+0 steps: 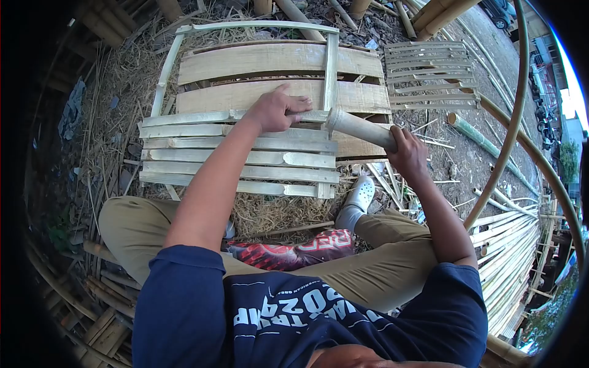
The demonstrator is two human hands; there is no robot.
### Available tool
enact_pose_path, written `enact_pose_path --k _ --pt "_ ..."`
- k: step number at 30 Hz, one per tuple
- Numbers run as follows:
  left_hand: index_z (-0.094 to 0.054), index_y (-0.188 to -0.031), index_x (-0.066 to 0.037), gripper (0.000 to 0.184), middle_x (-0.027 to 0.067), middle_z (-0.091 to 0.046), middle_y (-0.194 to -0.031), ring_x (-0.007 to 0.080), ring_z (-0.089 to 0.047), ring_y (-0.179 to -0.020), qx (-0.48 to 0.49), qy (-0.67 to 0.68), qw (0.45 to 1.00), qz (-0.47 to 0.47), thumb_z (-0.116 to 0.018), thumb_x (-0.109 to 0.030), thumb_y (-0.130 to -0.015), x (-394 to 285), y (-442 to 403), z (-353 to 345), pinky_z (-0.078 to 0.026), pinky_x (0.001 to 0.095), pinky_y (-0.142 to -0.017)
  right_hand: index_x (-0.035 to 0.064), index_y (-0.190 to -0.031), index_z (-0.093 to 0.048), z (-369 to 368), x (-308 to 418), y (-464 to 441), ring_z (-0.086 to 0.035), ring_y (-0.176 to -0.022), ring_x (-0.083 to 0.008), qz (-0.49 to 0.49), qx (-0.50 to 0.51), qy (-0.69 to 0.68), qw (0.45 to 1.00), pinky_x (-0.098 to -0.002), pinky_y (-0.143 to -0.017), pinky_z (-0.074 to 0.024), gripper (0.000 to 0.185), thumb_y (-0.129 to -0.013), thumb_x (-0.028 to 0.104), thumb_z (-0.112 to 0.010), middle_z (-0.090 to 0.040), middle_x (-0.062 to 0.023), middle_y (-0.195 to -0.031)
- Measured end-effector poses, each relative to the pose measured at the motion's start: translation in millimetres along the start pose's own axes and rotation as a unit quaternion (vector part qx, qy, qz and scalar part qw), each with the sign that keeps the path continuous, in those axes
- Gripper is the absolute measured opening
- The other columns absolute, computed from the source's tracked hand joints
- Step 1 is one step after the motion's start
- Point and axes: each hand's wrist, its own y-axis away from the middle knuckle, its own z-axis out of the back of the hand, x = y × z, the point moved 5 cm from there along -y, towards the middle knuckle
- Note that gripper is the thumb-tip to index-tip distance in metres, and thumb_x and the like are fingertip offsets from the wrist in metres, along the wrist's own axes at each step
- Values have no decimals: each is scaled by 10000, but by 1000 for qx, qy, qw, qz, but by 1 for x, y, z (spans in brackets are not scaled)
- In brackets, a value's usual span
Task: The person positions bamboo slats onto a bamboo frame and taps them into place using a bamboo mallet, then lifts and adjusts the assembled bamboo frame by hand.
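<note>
A frame of pale split-bamboo slats (239, 156) lies in front of me, its lower slats set crosswise in several rows. My left hand (276, 110) is on the uppermost slat (196, 118) of these rows, its fingers bent around it near the right end. In my right hand (408, 150) is a thick bamboo tube (362, 130), gripped at its right end. The tube's other end is at the right end of that slat, by the upright side strip (331, 73). Contact between the two cannot be made out for certain.
Wooden planks (245, 61) lie beneath the frame. Another slatted bamboo panel (429, 73) is at the upper right. Curved bamboo poles (518, 110) rise on the right, above a pile of bamboo strips (503, 257). A red and black printed bag (294, 250) lies between my legs.
</note>
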Motion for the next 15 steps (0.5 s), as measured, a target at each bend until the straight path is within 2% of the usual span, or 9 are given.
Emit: enact_pose_path --k 5,6,7,9,12,15 --pt "-756 -1264 -282 350 -51 -685 -1382 152 -620 -1299 -7 21 1000 16 -749 -220 -920 2 1 3 -221 466 -1325 87 -1158 -654 4 -1 14 -722 -852 -324 46 -209 -107 971 -434 -724 -565 429 -751 79 -788 -717 -101 -978" --pt "-757 -1263 -282 350 -51 -688 -1378 154 -622 -1296 -12 21 1000 13 -751 -220 -918 4 1 2 -221 467 -1325 91 -1153 -661 -1 4 5 -722 -861 -323 16 -63 29 997 -437 -728 -564 424 -743 73 -767 -717 -99 -992" --pt "-757 -1262 -283 351 -52 -690 -1374 156 -624 -1293 -13 22 1000 5 -753 -220 -917 2 0 -1 -220 468 -1325 95 -1164 -666 -5 5 -2 -718 -854 -321 -33 24 90 995 -442 -734 -568 430 -744 84 -757 -711 -96 -978" --pt "-754 -1268 -285 355 -53 -687 -1379 160 -619 -1300 -1 19 1000 4 -753 -222 -918 0 0 0 -222 463 -1326 123 -1116 -636 7 9 -3 -714 -834 -276 -12 -32 100 994 -418 -723 -563 287 -843 144 -725 -684 -66 -934" --pt "-749 -1275 -289 362 -56 -682 -1386 164 -612 -1310 -6 13 1000 5 -754 -224 -919 0 1 0 -222 454 -1326 128 -1094 -637 11 4 -1 -707 -824 -268 -40 -99 26 994 -424 -719 -559 282 -830 142 -736 -672 -61 -925" --pt "-747 -1279 -292 365 -56 -678 -1393 165 -602 -1323 -4 16 1000 10 -754 -225 -920 2 1 0 -220 445 -1328 124 -1088 -639 12 7 -6 -707 -828 -271 -1 -64 45 997 -424 -716 -558 296 -813 137 -750 -668 -58 -918"
